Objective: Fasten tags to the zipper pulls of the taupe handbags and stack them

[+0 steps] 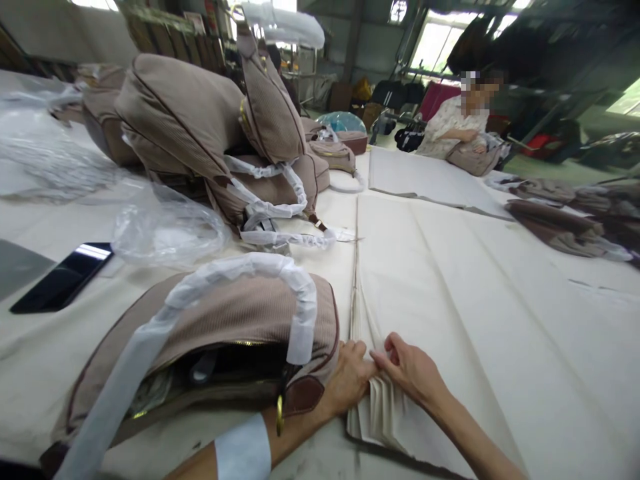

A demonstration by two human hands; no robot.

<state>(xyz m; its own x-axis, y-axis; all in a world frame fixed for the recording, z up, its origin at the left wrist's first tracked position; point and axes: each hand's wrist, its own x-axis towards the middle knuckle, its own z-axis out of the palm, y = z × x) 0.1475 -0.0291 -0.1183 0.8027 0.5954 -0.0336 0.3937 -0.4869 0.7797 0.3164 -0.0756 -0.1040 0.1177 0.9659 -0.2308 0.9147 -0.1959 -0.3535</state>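
Paper stack (450, 300) spreads ahead and right of 2 hands, left edge running straight away; long axis unclear. Left hand (353, 370) nearer that edge, clamped there; right hand (413, 370) just beside, grip can't be told.

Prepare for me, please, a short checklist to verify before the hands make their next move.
1. Left hand and right hand at the edge of the sheets: ok.
2. Fingers holding the sheets firmly: cannot tell.
3. Nearest bag closed: not ok, its opening gapes.
4. Bag handle wrapped: ok, white covering on it.
5. Left forearm free of the bag: cannot tell, they overlap in view.
6. Phone away from both hands: ok.
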